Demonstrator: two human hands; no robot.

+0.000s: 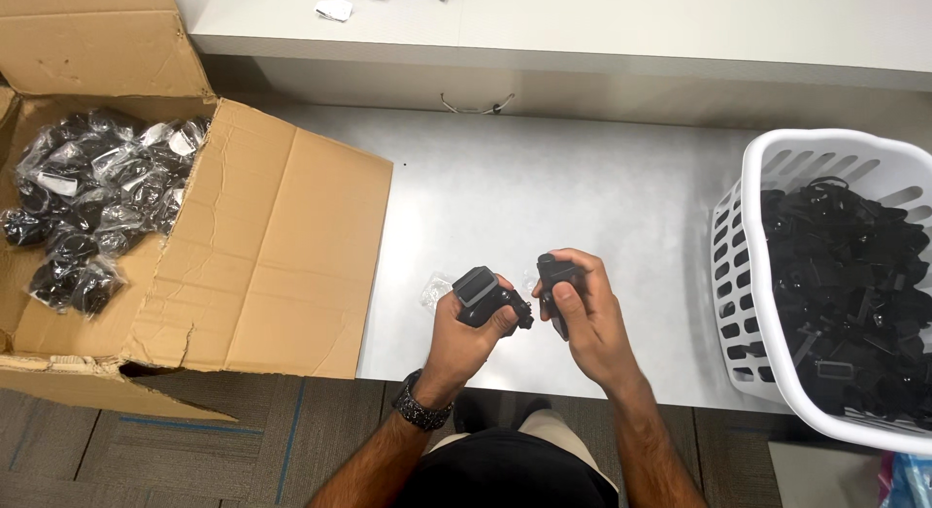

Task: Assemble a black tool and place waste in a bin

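Hands were held close together above the grey surface (pixel 544 187): left hand (pixel 466 328) had its fingers clenched around 1 black part (pixel 481 292), right hand (pixel 587 314) gripped a second black part (pixel 553 280). Cardboard box (pixel 282 246) of bagged parts lay to the left, white basket (pixel 738 246) of loose black parts to the right.

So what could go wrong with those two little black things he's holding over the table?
Each hand grips one black part: the left hand holds the black part with a grey face, the right hand the smaller black piece. Either might slip and drop onto the grey table. The clear plastic bag beside the left hand could get brushed off the near edge. The white basket hangs over the table's edge, so a bump might tip it.
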